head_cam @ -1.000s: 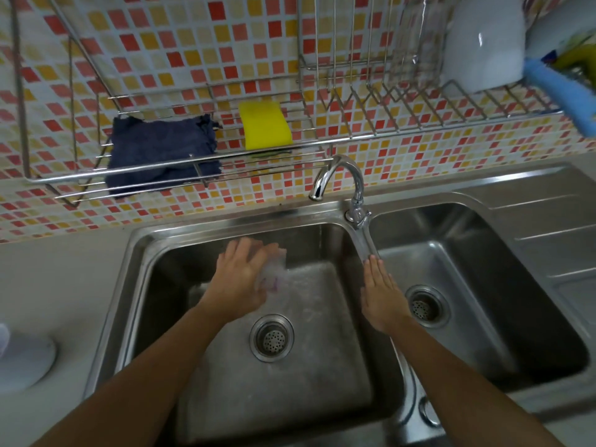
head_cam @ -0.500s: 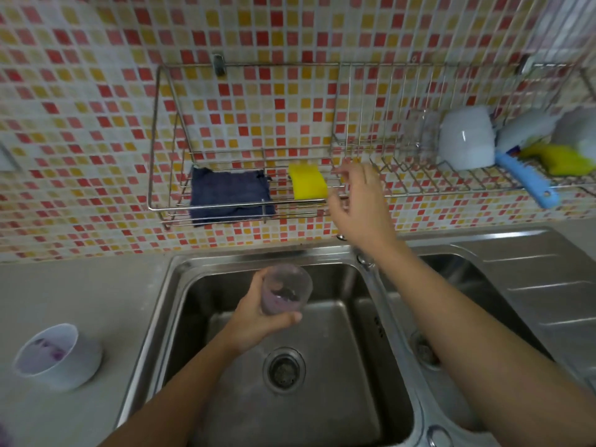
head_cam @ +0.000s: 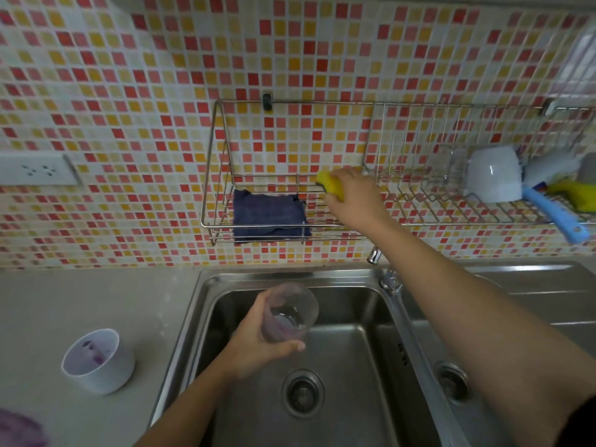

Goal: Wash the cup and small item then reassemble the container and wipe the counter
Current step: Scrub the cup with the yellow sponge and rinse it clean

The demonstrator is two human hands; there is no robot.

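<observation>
- Over the left basin of the stainless steel double sink (head_cam: 180,343), the left hand (head_cam: 258,343) is wrapped around a clear plastic cup (head_cam: 288,312), mouth tilted toward the camera; purple residue clings to its lower inside wall.
- Left of the sink, on the grey counter (head_cam: 80,301), stands a white round container (head_cam: 98,361) with purple smears inside; it is apart from the cup.
- A blurred purple shape (head_cam: 19,429), cut off by the frame's lower left corner, may be a lid; I cannot tell.
- The right arm crosses over the chrome tap (head_cam: 375,254) and hides most of it.
- Above the sink, on the wire wall rack (head_cam: 213,175), the right hand (head_cam: 354,198) has its fingers closed over a yellow rectangular sponge (head_cam: 329,183), covering its right part.
- Left of the sponge, a dark blue folded cloth (head_cam: 269,216) lies in the rack.
- At the rack's right end sit an upturned white mug (head_cam: 493,174), a blue-handled brush (head_cam: 554,214) and a yellow item cut off by the edge.
</observation>
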